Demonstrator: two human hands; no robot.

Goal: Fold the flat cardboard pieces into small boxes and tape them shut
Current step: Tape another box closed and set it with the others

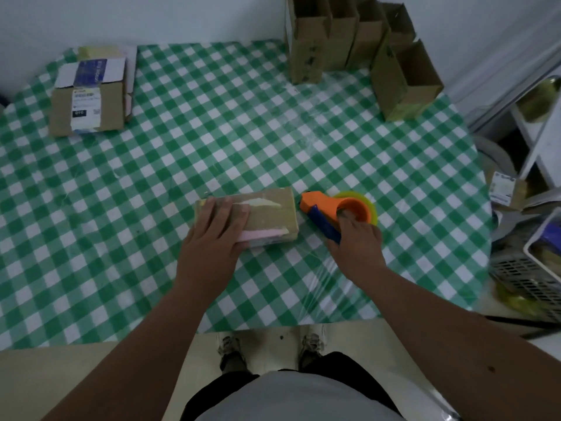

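A small brown cardboard box (273,212) with tape remnants and a pink strip lies on the green checked tablecloth (212,141) near the front middle. My left hand (214,235) lies flat on its left half, fingers straight, thumb at the front edge. Just right of the box sits an orange tape dispenser (337,208) with a blue handle and a yellow-green roll. My right hand (356,244) curls around its handle from the near side.
A stack of flat cardboard pieces with labels (91,95) lies at the back left. Several upright folded boxes (349,38) stand at the back right. Off the table's right edge are a wire basket (534,268) and shelving. My feet show below the front edge.
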